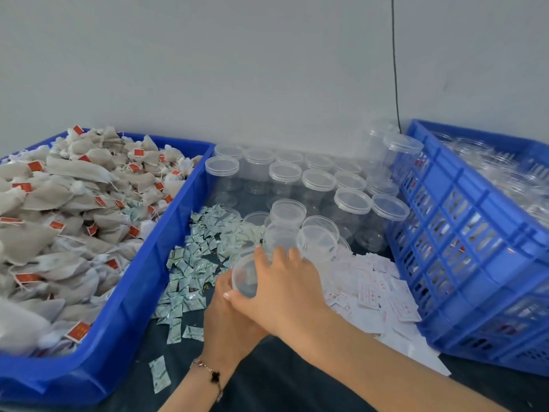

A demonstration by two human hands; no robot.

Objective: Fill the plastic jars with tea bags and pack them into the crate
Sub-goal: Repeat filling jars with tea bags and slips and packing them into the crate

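While the right hand (282, 281) clasps a jar (246, 275), left hand (228, 319) fingers apparently grip it too.

— What stood behind the work?
— A plain pale grey wall (237, 60), evenly lit, with a thin black cable (395, 69) hanging down it on the right.
— And underneath?
— A bench (282, 379) with a dark top, running right up to that wall.
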